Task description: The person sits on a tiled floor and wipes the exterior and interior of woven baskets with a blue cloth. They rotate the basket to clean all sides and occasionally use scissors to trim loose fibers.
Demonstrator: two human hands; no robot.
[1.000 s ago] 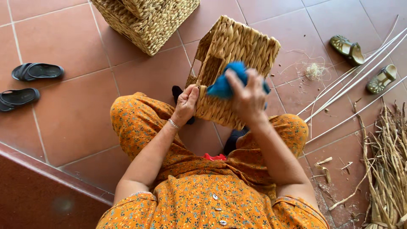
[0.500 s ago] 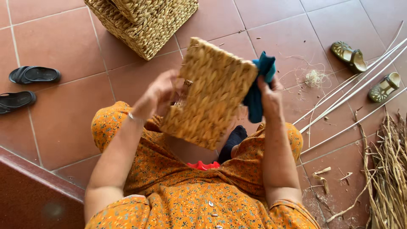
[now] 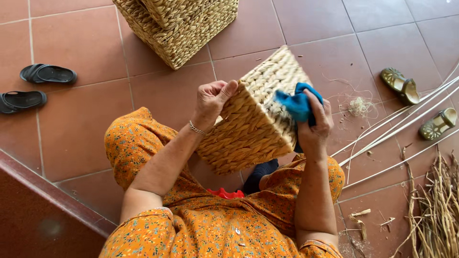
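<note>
left hand [image 3: 212,100] grips the basket [image 3: 253,119]; right hand [image 3: 313,129] presses a blue cloth [image 3: 296,102] on it; best wiped firmly along the weave.

We cannot see the basket [image 3: 253,129] opening. Right hand [image 3: 313,129] palm hidden behind the blue cloth [image 3: 296,102]. Stacked baskets [image 3: 179,24] and dried reeds [image 3: 437,210] are cut off by frame edges.
</note>
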